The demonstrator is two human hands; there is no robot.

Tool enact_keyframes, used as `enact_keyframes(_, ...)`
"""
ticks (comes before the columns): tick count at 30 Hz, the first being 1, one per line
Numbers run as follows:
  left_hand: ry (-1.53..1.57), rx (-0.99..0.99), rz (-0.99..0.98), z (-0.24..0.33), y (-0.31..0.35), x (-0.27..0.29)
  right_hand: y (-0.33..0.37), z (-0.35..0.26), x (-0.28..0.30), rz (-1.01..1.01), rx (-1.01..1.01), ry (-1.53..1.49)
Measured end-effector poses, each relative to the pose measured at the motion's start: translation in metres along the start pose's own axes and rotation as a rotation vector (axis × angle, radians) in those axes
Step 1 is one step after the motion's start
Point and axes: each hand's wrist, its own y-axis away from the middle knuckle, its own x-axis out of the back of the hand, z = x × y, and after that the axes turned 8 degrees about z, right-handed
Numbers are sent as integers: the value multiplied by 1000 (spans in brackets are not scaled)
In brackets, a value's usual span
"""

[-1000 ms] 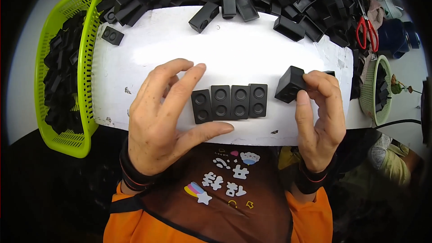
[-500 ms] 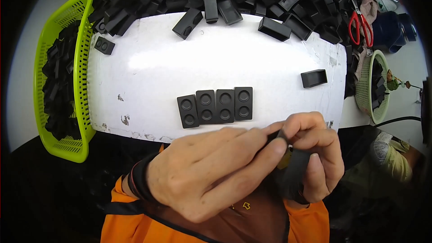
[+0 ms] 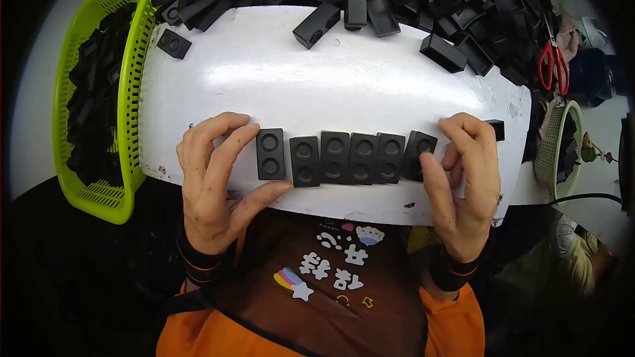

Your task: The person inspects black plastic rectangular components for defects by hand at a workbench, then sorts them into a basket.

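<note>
A row of black rectangular blocks, each with two round recesses, lies on the white board [image 3: 317, 215]. My left hand [image 3: 215, 182] is spread around the leftmost block [image 3: 270, 154], its index finger by the upper corner and its thumb below the lower end. Several blocks, among them a middle one [image 3: 335, 157], stand side by side. Slightly tilted at the right end is another block [image 3: 415, 152]. My right hand [image 3: 466, 182] is beside it, fingers apart, the thumb overlapping its right edge.
A heap of black hollow blocks [image 3: 383, 13] covers the far side. On the left stands a green basket [image 3: 129, 106] of black pieces. Red-handled scissors [image 3: 554, 69] and a pale green basket [image 3: 546, 165] are at right. One loose block [image 3: 174, 44] lies far left.
My hands came together over the lap before; now they are apart at both ends of the row. One block was added at each end. The view has shifted.
</note>
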Motion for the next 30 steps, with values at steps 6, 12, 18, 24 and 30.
enact_keyframes(6, 186, 2, 15, 8, -11, -11, 4, -5, -5, -125, 179, 49)
enact_keyframes(12, 152, -14, 37, -7, 3, -12, 16, -1, -2, -31, 112, -202)
enact_keyframes(18, 415, 30, 274, -34, 19, -5, 62, 33, 22, 587, -323, -476)
enact_keyframes(24, 401, 14, 313, -38, 26, -8, 59, 32, 11, 592, -200, -549)
enact_keyframes(30, 231, -46, 201, -22, 22, 8, 61, 19, 17, 473, -180, -345)
